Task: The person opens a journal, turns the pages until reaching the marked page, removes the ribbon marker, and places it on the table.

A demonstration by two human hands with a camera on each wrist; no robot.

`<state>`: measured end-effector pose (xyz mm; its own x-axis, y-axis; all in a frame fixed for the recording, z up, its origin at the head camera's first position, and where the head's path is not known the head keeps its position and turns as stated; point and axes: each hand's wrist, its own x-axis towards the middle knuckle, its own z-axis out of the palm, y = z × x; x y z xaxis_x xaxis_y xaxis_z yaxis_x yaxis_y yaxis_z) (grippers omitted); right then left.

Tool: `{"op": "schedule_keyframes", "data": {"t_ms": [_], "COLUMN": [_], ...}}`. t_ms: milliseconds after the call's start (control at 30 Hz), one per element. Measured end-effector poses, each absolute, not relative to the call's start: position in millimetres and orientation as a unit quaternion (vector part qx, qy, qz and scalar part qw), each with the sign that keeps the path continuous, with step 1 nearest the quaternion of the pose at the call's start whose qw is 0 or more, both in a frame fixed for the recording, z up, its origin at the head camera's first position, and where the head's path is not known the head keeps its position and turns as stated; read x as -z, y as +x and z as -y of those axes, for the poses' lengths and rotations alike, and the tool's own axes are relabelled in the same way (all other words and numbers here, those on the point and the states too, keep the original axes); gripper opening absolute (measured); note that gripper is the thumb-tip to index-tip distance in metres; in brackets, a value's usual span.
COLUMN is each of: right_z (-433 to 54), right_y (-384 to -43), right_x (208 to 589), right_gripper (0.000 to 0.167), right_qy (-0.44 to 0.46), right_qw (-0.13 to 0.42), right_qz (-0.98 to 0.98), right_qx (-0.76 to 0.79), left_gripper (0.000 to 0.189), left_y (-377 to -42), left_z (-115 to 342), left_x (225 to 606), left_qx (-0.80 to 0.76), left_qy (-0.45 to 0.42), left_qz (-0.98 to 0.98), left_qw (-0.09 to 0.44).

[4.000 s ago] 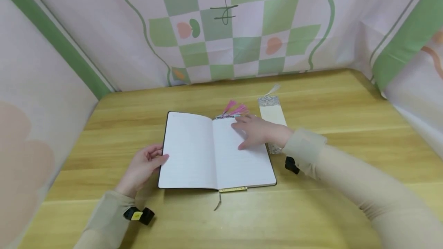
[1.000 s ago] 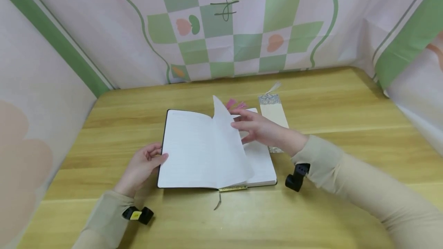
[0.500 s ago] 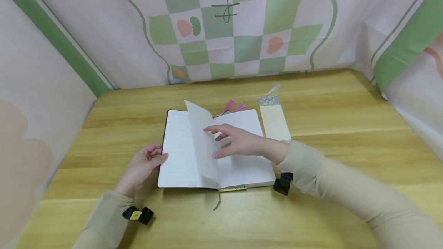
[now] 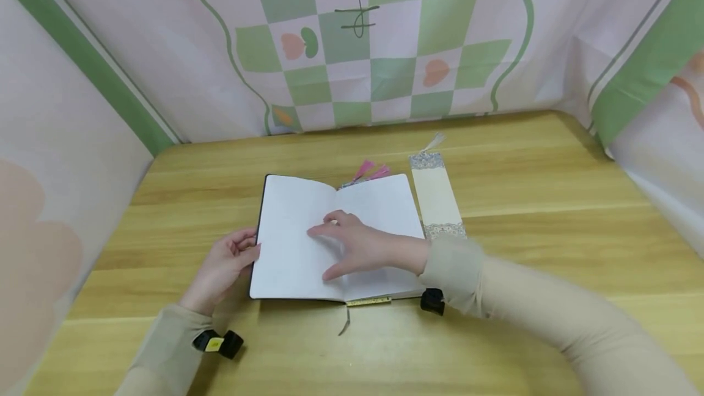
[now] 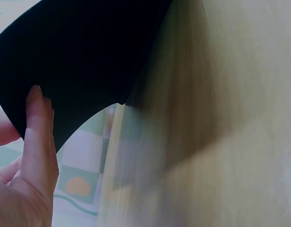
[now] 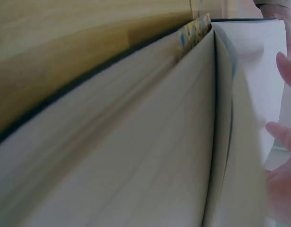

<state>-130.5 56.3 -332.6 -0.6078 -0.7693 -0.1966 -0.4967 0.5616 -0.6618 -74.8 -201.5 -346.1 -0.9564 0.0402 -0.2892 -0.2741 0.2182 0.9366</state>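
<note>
An open notebook (image 4: pixel 297 206) with white pages and a dark cover lies on the wooden table. My left hand (image 4: pixel 217 271) pinches its left edge, the thumb above and fingers beneath. In the left wrist view those fingers lie against the black cover (image 5: pixel 79 56), which is lifted off the table. My right hand (image 4: pixel 357 246) is over the pages near the spine, fingers spread and holding nothing; whether it touches the paper I cannot tell. Pink tassels (image 4: pixel 364 168) stick out at the notebook's top. A yellow patterned strip (image 4: pixel 368 302) shows under the bottom edge.
Right of the notebook lies a cream bookmark (image 4: pixel 437 194) with lace-patterned ends and a white tassel, partly covered by my right sleeve (image 4: pixel 453 267). A thin ribbon (image 4: pixel 344 322) hangs from the spine onto the table (image 4: pixel 308 359). A printed curtain (image 4: pixel 352 78) stands behind.
My right hand has turned a page from right to left, and the leaf now lies on the left side. The hand moved left with it. My left hand keeps its grip.
</note>
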Motion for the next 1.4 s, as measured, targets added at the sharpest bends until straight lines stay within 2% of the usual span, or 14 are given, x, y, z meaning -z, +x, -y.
{"op": "schedule_keyframes", "data": {"t_ms": [333, 700, 833, 1100, 1400], "right_z": [-42.9, -46.9, -60.1, -97.9, -122.6], "right_y": [-122.5, -125.8, -135.7, -167.1, -201.5], "right_x": [337.3, 338.9, 339.9, 345.1, 346.8], "right_gripper": [0.073, 0.072, 0.072, 0.077, 0.085], "right_qy": [-0.374, -0.406, -0.387, -0.381, -0.344], "right_qw": [0.245, 0.252, 0.259, 0.219, 0.205], "right_qz": [-0.872, -0.868, -0.872, -0.893, -0.913], "right_qx": [0.199, 0.137, 0.153, 0.097, 0.083], "left_gripper": [0.047, 0.05, 0.054, 0.048, 0.046], "left_y": [-71.0, -72.1, -73.4, -75.7, -78.3], "left_z": [206.8, 208.2, 206.3, 204.5, 202.9], "left_x": [343.2, 346.8, 346.5, 344.8, 347.9], "left_qx": [-0.638, -0.584, -0.571, -0.579, -0.588], "left_qy": [-0.09, -0.108, -0.111, -0.113, -0.107], "left_qz": [-0.752, -0.792, -0.801, -0.796, -0.79], "left_qw": [0.14, 0.139, 0.141, 0.136, 0.137]}}
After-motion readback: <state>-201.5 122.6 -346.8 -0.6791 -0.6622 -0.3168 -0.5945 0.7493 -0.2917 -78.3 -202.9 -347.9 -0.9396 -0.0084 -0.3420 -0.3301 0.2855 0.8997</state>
